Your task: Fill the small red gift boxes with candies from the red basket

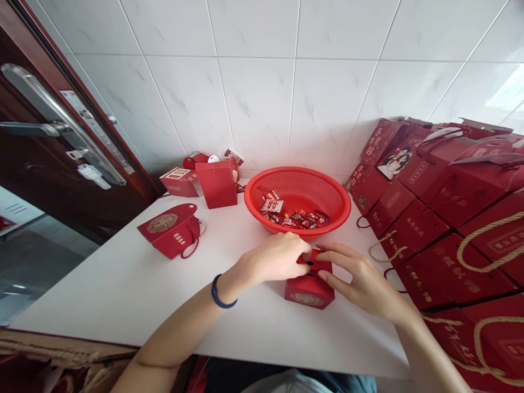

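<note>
A small red gift box (309,289) stands on the white table (123,284) just in front of me. My left hand (278,256), with a blue band at the wrist, pinches the box's top flap from the left. My right hand (360,278) rests against the box's right side, fingers pressed on the top flap. Right behind the box sits a red plastic basket (305,188) holding several wrapped candies (295,215).
More small red boxes (216,183) stand at the back left near a dark door (49,136). An open red box (174,232) with a cord lies at the left. A stack of large red gift bags (446,218) with rope handles fills the right side.
</note>
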The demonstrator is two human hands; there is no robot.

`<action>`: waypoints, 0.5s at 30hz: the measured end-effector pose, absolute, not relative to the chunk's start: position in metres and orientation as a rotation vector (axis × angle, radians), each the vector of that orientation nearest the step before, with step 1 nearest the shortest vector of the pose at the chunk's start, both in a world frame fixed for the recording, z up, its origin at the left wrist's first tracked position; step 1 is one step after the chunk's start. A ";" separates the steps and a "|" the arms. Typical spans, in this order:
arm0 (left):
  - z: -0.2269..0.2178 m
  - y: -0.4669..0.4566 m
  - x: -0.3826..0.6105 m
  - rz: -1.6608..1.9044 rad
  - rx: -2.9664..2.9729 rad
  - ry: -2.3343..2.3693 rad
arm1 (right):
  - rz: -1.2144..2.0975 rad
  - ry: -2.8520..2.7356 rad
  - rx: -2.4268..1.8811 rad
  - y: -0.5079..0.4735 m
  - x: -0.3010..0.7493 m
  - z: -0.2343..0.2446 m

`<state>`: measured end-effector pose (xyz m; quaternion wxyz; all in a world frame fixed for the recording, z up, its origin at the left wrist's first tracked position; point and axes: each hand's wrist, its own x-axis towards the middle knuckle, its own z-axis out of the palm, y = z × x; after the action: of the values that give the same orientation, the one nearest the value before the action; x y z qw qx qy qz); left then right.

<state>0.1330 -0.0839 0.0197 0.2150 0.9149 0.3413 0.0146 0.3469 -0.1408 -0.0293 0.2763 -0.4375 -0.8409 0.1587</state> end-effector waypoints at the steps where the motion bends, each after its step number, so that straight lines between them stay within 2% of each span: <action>1: 0.018 -0.087 0.135 0.050 2.573 0.987 | 0.422 -2.282 -1.197 -0.142 0.348 -0.030; 9: 0.013 -0.098 0.137 0.054 2.676 1.064 | 0.285 -2.349 -1.468 -0.165 0.346 -0.028; 15: 0.019 -0.105 0.134 -0.030 2.718 1.037 | 0.298 -2.382 -1.528 -0.168 0.356 -0.021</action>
<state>0.1344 -0.1050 0.0192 0.1157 0.9280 0.3541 -0.0102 0.3559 -0.1681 -0.0211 0.1476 -0.5310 -0.8280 0.1036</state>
